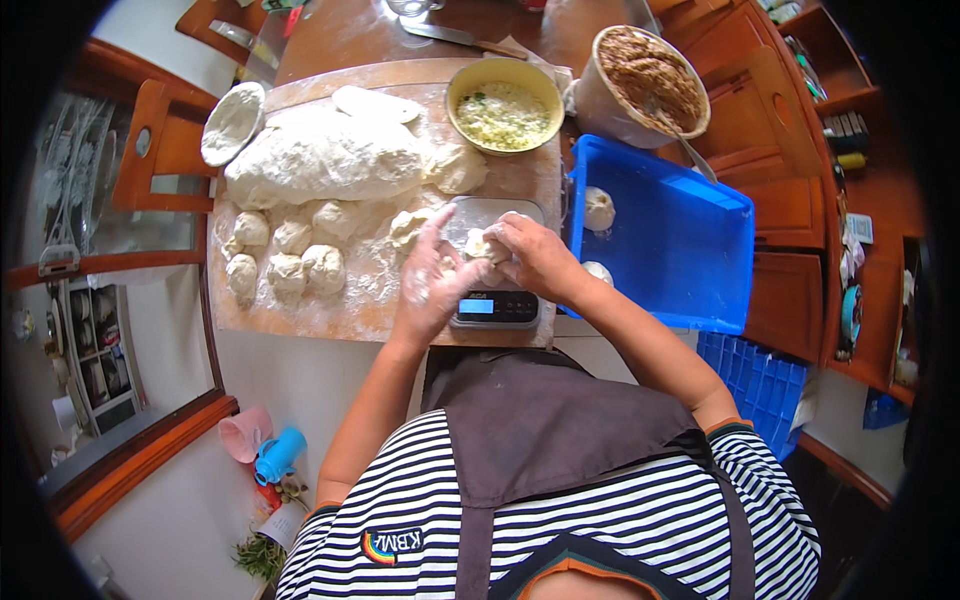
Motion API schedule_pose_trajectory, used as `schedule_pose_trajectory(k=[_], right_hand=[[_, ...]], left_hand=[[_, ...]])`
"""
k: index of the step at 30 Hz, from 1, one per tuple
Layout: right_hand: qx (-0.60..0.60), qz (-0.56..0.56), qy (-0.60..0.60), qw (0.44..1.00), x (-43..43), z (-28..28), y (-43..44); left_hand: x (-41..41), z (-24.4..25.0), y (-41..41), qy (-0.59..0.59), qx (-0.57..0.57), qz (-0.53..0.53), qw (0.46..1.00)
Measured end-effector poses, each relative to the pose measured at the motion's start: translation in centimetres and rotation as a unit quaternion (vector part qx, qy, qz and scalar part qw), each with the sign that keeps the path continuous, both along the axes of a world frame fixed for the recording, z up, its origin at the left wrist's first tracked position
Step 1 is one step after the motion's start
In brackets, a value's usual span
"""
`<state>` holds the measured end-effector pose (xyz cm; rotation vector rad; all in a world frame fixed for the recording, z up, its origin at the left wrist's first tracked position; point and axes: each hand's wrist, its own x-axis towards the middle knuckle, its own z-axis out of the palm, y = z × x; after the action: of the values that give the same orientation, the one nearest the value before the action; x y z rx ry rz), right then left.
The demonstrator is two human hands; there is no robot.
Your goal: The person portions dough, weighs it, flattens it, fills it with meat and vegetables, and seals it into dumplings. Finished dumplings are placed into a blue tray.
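Note:
My right hand pinches a small filled-looking piece of dough above a kitchen scale. Fingers spread, my floury left hand is at the dough's left side, its thumb close beneath; whether it touches is hard to tell. The scale's lit display faces me. Just left of the scale lies a loose dough piece. Several dough lumps sit in two rows on the floured wooden board. Behind them rests a large mass of dough.
A yellow bowl of chopped filling stands on the board's far right. Beyond is a tub of brown filling with a spoon. At right, a blue tray holds dough balls. A knife lies behind; a floury bowl sits left.

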<state>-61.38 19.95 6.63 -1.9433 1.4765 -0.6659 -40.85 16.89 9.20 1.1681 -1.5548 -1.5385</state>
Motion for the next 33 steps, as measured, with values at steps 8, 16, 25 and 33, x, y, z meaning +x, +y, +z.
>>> schedule_pose_trajectory(k=[8,16,25,33], right_hand=[[-0.153,-0.034,-0.072,0.985,-0.2,4.8,-0.1],[-0.182,-0.094,-0.099,0.974,-0.2,4.3,-1.2],[-0.194,-0.077,-0.102,0.973,1.0,5.1,-1.7],[-0.139,-0.113,-0.187,0.966,1.5,4.8,-2.0]], left_hand=[[-1.5,-0.4,-3.6,0.286,0.348,0.043,0.892],[-3.2,0.2,-3.3,0.330,0.367,-0.010,0.870],[-1.8,-0.4,-3.3,0.345,0.345,0.021,0.873],[-2.1,-0.3,-3.1,0.325,0.324,0.010,0.888]])
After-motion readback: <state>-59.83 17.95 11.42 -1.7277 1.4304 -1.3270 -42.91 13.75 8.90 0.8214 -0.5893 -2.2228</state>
